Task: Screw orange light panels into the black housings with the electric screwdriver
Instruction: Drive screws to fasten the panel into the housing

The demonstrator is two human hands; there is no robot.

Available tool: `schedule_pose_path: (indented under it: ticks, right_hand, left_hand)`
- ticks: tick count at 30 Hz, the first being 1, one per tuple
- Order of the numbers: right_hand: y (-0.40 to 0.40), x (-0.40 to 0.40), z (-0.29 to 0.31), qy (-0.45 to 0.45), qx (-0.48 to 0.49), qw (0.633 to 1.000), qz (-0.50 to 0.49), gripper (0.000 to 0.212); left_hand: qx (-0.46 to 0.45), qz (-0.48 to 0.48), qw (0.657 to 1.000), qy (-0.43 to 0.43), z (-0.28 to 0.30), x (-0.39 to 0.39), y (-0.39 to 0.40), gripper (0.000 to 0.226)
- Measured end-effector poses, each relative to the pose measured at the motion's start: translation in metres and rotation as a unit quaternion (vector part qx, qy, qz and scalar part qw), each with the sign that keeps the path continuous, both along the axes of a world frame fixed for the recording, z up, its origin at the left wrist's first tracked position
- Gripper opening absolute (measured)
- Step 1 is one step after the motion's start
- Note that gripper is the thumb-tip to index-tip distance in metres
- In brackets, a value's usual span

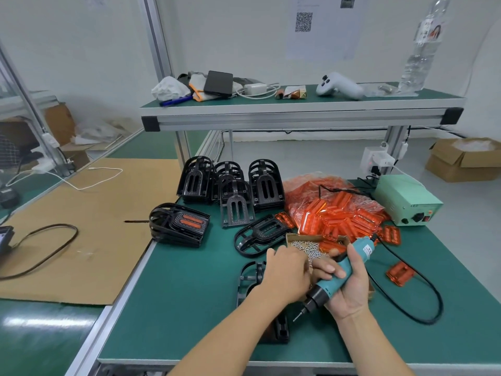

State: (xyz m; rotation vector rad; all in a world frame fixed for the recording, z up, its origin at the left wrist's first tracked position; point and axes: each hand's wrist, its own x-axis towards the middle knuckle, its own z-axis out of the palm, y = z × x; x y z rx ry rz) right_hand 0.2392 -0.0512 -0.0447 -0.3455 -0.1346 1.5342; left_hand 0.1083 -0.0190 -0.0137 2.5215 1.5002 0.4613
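Note:
My right hand [345, 283] grips the teal electric screwdriver [336, 278], its bit [297, 317] pointing down and left. My left hand [284, 272] lies over a black housing [250, 278] on the green mat, fingers reaching toward the small cardboard box of screws [306, 246]; I cannot see whether it holds anything. Another empty black housing [260, 236] lies just beyond. A stack of housings with orange panels fitted [179, 225] sits to the left. Loose orange light panels [341, 218] spill from a plastic bag.
Stacks of empty black housings [230, 183] stand at the back. A green power supply box [406, 199] sits at the right, its black cord [423, 302] looping over the mat. One orange panel [400, 273] lies apart. Cardboard sheet [81, 226] covers the left table. An overhead shelf [298, 109] carries clutter.

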Motion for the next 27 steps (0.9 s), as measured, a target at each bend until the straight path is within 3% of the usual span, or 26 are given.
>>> schedule_pose_path:
  ticks: [3, 8, 11, 15, 22, 27]
  right_hand:
    - [0.000, 0.001, 0.001, 0.001, -0.005, 1.000, -0.012, 0.035]
    - [0.001, -0.003, 0.004, 0.036, -0.013, 0.999, -0.009, 0.037]
    - [0.003, -0.009, 0.010, 0.062, -0.014, 0.998, -0.030, 0.036]
    - [0.009, -0.023, 0.019, 0.075, -0.018, 0.996, -0.040, 0.034]
    - [0.011, -0.037, 0.025, 0.069, -0.025, 0.996, -0.050, 0.035]
    - [0.010, -0.038, 0.027, 0.066, -0.025, 0.996, -0.052, 0.036]
  left_hand:
    - [-0.050, -0.006, 0.987, -0.156, 0.001, -0.017, -0.009, 0.013]
    - [-0.135, 0.077, 0.919, -0.362, 0.002, -0.060, -0.047, 0.021]
    - [-0.197, 0.110, 0.848, -0.480, -0.003, -0.080, -0.074, 0.005]
    - [-0.230, 0.140, 0.768, -0.582, -0.009, -0.084, -0.095, 0.006]
    - [-0.214, 0.149, 0.743, -0.617, -0.005, -0.087, -0.101, 0.019]
    - [-0.207, 0.159, 0.769, -0.583, -0.006, -0.087, -0.100, 0.017]
